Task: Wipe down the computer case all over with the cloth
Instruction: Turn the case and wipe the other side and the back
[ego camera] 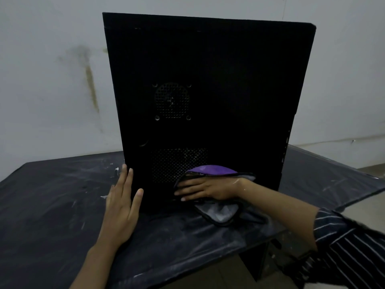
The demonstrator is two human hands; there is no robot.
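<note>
A black computer case (218, 80) stands upright on the table, its side panel with two perforated vents facing me. My right hand (206, 189) lies flat with straight fingers on a purple and grey cloth (212, 170), pressing it against the lower part of the panel just below the lower vent. A grey fold of the cloth hangs down onto the table. My left hand (121, 202) is open, its fingers straight against the case's lower left edge.
The table (52, 205) is covered with a black, dusty, white-smeared sheet. Its front edge runs close below my arms. A pale, stained wall (52, 69) stands right behind the case.
</note>
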